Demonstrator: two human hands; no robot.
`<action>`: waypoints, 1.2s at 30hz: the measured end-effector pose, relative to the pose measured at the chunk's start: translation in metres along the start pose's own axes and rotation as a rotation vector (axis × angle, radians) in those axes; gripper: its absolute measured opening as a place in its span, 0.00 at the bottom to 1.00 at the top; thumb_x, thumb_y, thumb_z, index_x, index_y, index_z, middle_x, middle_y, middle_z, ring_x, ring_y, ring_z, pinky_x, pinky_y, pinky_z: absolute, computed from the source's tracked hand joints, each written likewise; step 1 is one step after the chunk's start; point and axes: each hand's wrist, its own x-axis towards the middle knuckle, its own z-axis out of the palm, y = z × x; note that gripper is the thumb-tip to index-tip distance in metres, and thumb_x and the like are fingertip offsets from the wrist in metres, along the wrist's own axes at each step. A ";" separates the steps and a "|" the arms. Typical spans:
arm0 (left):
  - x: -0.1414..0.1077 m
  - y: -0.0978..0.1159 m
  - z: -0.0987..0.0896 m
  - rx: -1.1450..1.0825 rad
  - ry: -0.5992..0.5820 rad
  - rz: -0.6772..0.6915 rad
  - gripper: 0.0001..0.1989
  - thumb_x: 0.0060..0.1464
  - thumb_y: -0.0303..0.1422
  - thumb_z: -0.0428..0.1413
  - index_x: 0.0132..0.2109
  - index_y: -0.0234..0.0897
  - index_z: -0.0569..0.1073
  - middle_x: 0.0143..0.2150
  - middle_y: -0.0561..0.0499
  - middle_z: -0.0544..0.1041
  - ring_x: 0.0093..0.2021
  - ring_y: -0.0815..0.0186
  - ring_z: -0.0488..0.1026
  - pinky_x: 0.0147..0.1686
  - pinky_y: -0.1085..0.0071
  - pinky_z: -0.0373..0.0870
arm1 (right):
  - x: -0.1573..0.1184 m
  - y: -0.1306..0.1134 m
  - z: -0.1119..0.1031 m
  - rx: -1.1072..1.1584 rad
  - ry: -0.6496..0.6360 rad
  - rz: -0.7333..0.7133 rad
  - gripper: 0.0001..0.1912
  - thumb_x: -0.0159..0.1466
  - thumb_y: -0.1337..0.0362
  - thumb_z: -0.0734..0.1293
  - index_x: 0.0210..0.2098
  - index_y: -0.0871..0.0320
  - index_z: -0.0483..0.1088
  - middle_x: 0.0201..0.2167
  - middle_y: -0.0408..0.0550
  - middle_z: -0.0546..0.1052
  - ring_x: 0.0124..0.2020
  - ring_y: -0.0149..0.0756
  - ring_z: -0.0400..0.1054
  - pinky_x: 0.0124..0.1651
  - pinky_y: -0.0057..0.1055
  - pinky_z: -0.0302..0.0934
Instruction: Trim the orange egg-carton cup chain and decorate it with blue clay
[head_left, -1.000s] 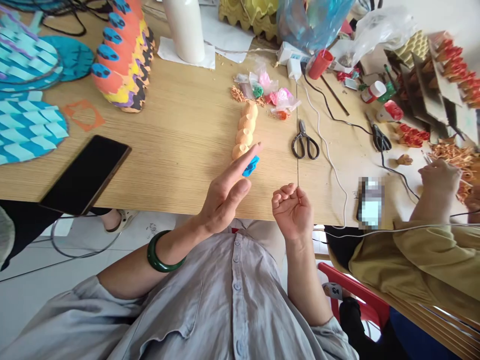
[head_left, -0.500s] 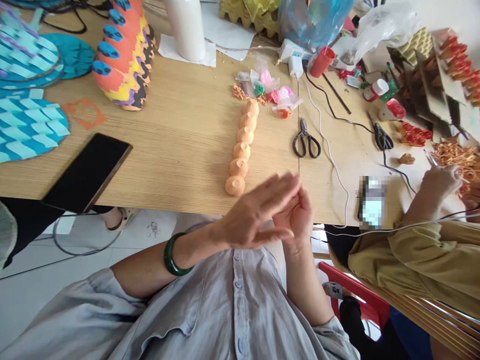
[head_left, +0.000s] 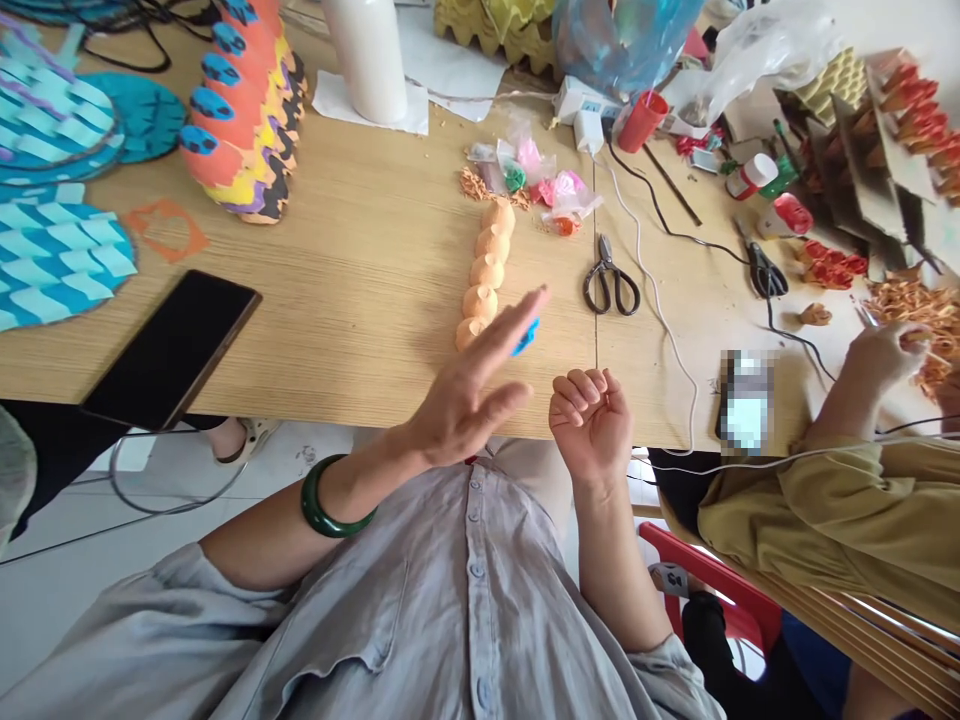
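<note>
On a smooth wood-grain table (head_left: 360,260), matte orange domes (head_left: 487,270), rounded and knobbly, form a single row leading away from the person. Beside its near end is a soft-looking, irregular blue lump (head_left: 527,337), showing past the fingers of the left hand (head_left: 459,400), which hides how it is supported. Thin, crinkled clear bags (head_left: 571,195) with pink, green and red contents lie at the row's far end.

Five domes are visible, with one blue lump, two pairs of scissors with black handles, the nearer pair (head_left: 602,270) lying right of the row, and one glossy green bangle (head_left: 315,505) on the left forearm.

The two hands are apart. The left slants across the body, fingers straight and together, thumb spread. The right hand (head_left: 592,425) is raised at the table edge, palm up, fingers loosely curled; whether they enclose anything, I cannot tell.
</note>
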 end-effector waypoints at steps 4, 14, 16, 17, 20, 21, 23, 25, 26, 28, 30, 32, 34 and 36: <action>-0.003 0.003 -0.005 -0.150 0.059 -0.111 0.33 0.71 0.49 0.45 0.76 0.42 0.55 0.78 0.45 0.56 0.77 0.51 0.53 0.74 0.54 0.56 | 0.001 -0.003 -0.002 0.030 -0.015 0.003 0.18 0.71 0.64 0.62 0.24 0.54 0.56 0.19 0.37 0.61 0.20 0.26 0.55 0.18 0.18 0.57; -0.010 0.008 0.008 -0.091 0.021 -0.045 0.35 0.71 0.49 0.46 0.77 0.38 0.52 0.77 0.42 0.57 0.76 0.55 0.56 0.75 0.58 0.54 | -0.003 0.004 0.000 -0.381 0.017 -0.311 0.16 0.68 0.49 0.63 0.37 0.53 0.76 0.36 0.42 0.71 0.19 0.22 0.55 0.18 0.23 0.54; -0.014 0.008 0.018 0.033 -0.038 0.078 0.38 0.71 0.50 0.45 0.78 0.35 0.47 0.77 0.39 0.55 0.77 0.55 0.54 0.76 0.56 0.51 | -0.007 0.009 0.005 -0.457 0.018 -0.396 0.20 0.69 0.46 0.61 0.42 0.50 0.78 0.39 0.43 0.72 0.21 0.24 0.58 0.19 0.24 0.55; -0.016 0.008 0.023 0.094 -0.087 0.145 0.39 0.71 0.50 0.45 0.78 0.34 0.45 0.77 0.38 0.54 0.78 0.55 0.52 0.77 0.55 0.50 | -0.010 0.011 0.007 -0.487 0.014 -0.422 0.21 0.69 0.45 0.60 0.45 0.48 0.79 0.40 0.44 0.72 0.23 0.25 0.61 0.21 0.25 0.58; -0.019 0.004 0.033 0.204 -0.271 0.266 0.40 0.71 0.49 0.43 0.78 0.34 0.39 0.77 0.38 0.55 0.79 0.56 0.48 0.77 0.53 0.49 | -0.013 0.013 0.012 -0.531 -0.008 -0.421 0.24 0.70 0.43 0.58 0.51 0.46 0.78 0.43 0.45 0.73 0.31 0.28 0.66 0.31 0.25 0.68; -0.018 0.003 0.033 0.198 -0.276 0.269 0.40 0.71 0.49 0.43 0.78 0.34 0.39 0.77 0.38 0.56 0.79 0.56 0.48 0.77 0.53 0.49 | -0.012 0.013 0.012 -0.528 -0.014 -0.412 0.25 0.70 0.42 0.57 0.52 0.46 0.78 0.44 0.45 0.73 0.31 0.28 0.66 0.32 0.25 0.68; -0.014 0.002 0.028 0.141 -0.176 0.245 0.40 0.71 0.51 0.42 0.78 0.34 0.42 0.77 0.39 0.56 0.78 0.57 0.50 0.77 0.55 0.50 | -0.011 0.012 0.010 -0.515 -0.024 -0.419 0.25 0.69 0.42 0.57 0.52 0.45 0.78 0.44 0.45 0.72 0.26 0.26 0.62 0.24 0.25 0.63; -0.010 0.003 0.022 0.117 -0.022 0.182 0.38 0.71 0.52 0.39 0.78 0.36 0.45 0.78 0.42 0.54 0.78 0.57 0.51 0.77 0.55 0.49 | -0.009 0.012 0.009 -0.523 -0.028 -0.452 0.24 0.69 0.42 0.57 0.53 0.43 0.77 0.44 0.44 0.71 0.22 0.25 0.58 0.17 0.24 0.54; -0.009 0.003 0.020 0.127 0.015 0.161 0.39 0.71 0.53 0.39 0.78 0.35 0.45 0.79 0.41 0.53 0.78 0.56 0.50 0.77 0.54 0.48 | -0.009 0.013 0.008 -0.534 -0.026 -0.468 0.24 0.69 0.42 0.58 0.54 0.42 0.76 0.44 0.44 0.71 0.21 0.25 0.57 0.16 0.25 0.54; -0.010 0.004 0.020 0.164 -0.070 0.236 0.42 0.70 0.54 0.41 0.78 0.30 0.43 0.78 0.37 0.53 0.79 0.55 0.48 0.77 0.56 0.47 | -0.010 0.016 0.009 -0.548 -0.014 -0.504 0.24 0.69 0.41 0.59 0.56 0.41 0.75 0.46 0.44 0.72 0.26 0.27 0.63 0.21 0.25 0.62; -0.012 0.003 0.021 0.210 -0.224 0.259 0.42 0.70 0.52 0.43 0.78 0.30 0.42 0.77 0.35 0.56 0.78 0.55 0.48 0.77 0.55 0.49 | -0.013 0.019 0.010 -0.544 -0.007 -0.512 0.24 0.68 0.41 0.60 0.57 0.40 0.75 0.46 0.44 0.72 0.30 0.28 0.66 0.29 0.25 0.68; -0.014 0.002 0.020 0.187 -0.214 0.213 0.40 0.71 0.51 0.42 0.78 0.31 0.45 0.76 0.36 0.57 0.78 0.55 0.52 0.76 0.55 0.50 | -0.016 0.021 0.012 -0.537 -0.011 -0.501 0.23 0.68 0.42 0.61 0.57 0.38 0.75 0.47 0.43 0.72 0.27 0.26 0.64 0.26 0.24 0.66; -0.014 0.001 0.017 0.146 -0.097 0.162 0.38 0.71 0.53 0.41 0.78 0.35 0.48 0.77 0.39 0.56 0.77 0.55 0.52 0.76 0.55 0.51 | -0.019 0.021 0.014 -0.546 -0.021 -0.492 0.22 0.68 0.42 0.61 0.58 0.34 0.73 0.50 0.42 0.72 0.22 0.23 0.58 0.20 0.24 0.60; -0.013 0.002 0.014 0.161 -0.063 0.130 0.39 0.70 0.54 0.40 0.78 0.37 0.48 0.77 0.41 0.56 0.77 0.53 0.52 0.76 0.53 0.50 | -0.021 0.021 0.015 -0.564 -0.028 -0.505 0.23 0.67 0.42 0.63 0.60 0.31 0.71 0.53 0.41 0.72 0.21 0.23 0.57 0.17 0.24 0.56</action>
